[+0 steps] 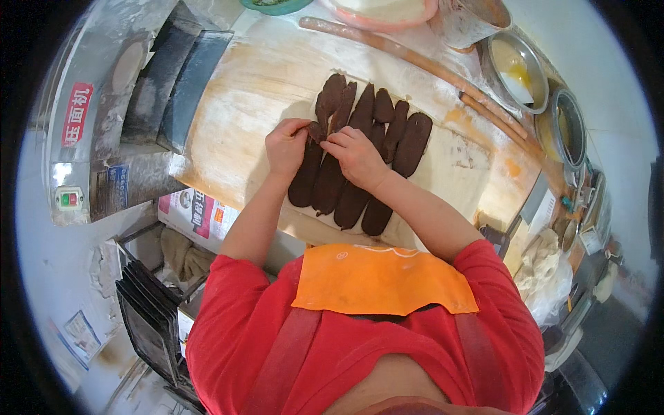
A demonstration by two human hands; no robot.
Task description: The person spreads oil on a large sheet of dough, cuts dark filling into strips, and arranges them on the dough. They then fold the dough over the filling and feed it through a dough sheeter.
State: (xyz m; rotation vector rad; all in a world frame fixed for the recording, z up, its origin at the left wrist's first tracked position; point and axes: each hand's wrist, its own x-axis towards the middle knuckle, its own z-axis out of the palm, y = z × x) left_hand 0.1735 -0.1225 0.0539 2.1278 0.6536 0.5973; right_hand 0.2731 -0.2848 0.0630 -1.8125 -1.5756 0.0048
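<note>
Several long, flattened dark brown dough pieces [412,145] lie side by side on a pale slab, likely rolled dough [446,171], on the floured wooden worktop. Between my two hands is a small dark brown dough piece [315,132], above the left part of the row. My left hand [287,147] pinches its left side with thumb and index finger. My right hand [358,157] has its fingertips at the lower right end of the same piece, and its palm hides part of the long pieces beneath.
A long wooden rolling pin [394,47] and a thinner one [493,122] lie across the back right. Metal bowls [539,85] and a bucket [467,26] stand beyond. A dough-pressing machine [140,104] is at left, black trays [150,316] lower left, and pale dough in plastic [542,264] at right.
</note>
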